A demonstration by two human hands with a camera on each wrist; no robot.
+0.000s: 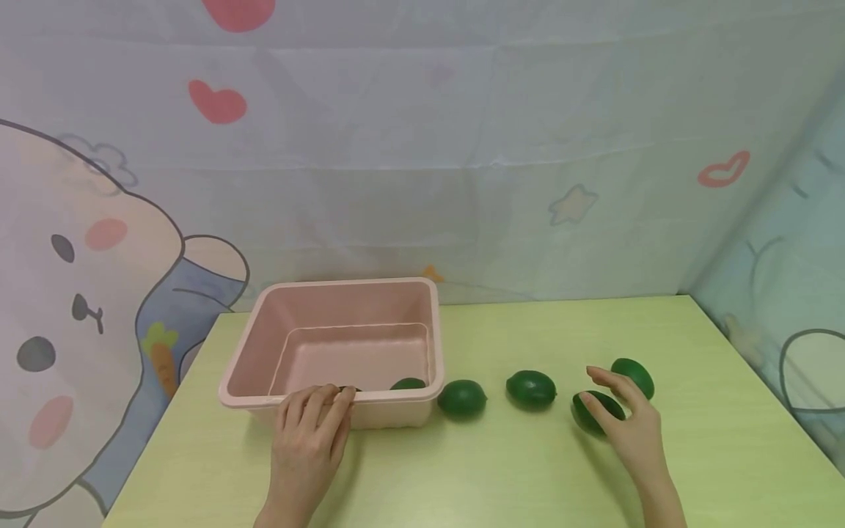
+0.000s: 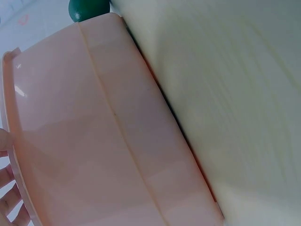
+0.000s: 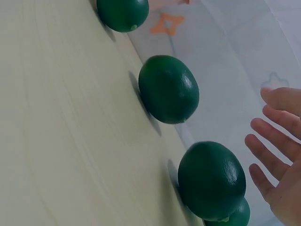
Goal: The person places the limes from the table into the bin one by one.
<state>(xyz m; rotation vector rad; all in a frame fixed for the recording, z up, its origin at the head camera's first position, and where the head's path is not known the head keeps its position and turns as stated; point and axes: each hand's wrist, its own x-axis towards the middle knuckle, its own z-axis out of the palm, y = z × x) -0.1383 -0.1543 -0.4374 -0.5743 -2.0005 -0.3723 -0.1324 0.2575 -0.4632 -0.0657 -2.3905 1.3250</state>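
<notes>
My left hand (image 1: 306, 444) holds the front rim of a pink plastic basin (image 1: 396, 416), its fingers bent over the edge. In the left wrist view those fingers (image 2: 10, 200) lap the rim beside the basin's smooth outer wall (image 2: 94, 122). Inside the basin a green lime (image 1: 408, 383) peeks above the front rim. My right hand (image 1: 630, 425) hovers over a dark green lime (image 1: 594, 414), thumb and fingers apart. The right wrist view shows a gap between the hand (image 3: 282, 150) and the nearest lime (image 3: 211, 181). Another lime (image 1: 634, 376) lies just behind that hand.
Two more limes sit between basin and right hand: one (image 1: 462, 400) close by the basin's right corner, the other (image 1: 531, 389) farther right. They stand on a pale yellow-green table (image 1: 488, 477). A printed cloth (image 1: 495, 183) hangs behind the table's back edge.
</notes>
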